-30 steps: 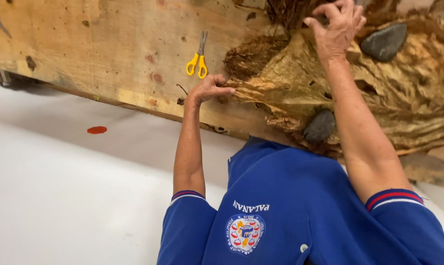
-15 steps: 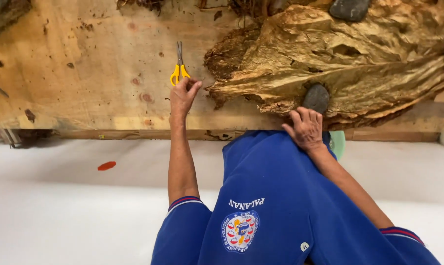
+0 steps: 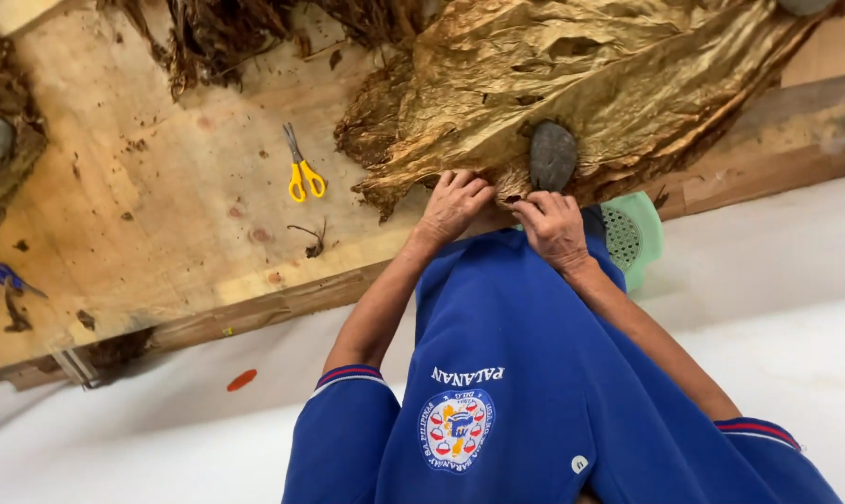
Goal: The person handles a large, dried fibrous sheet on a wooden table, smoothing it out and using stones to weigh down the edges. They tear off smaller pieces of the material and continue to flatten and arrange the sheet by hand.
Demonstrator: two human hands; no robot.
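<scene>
At the table's near edge we see the left hand (image 3: 452,203) and right hand (image 3: 553,224), fingers curled, pinching the dried leaves (image 3: 572,84) just below the dark stone (image 3: 553,154). Scissors (image 3: 301,168) lie untouched nearby; sorting looks barely begun.

No packages, signs or screens, only a round multicoloured emblem (image 3: 456,431) (white lettering above), on blue shirt (image 3: 525,373)

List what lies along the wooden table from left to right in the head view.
Small blue tool → yellow-handled scissors → left hand → dark flat stone on the dried leaves → green plastic stool.
</scene>
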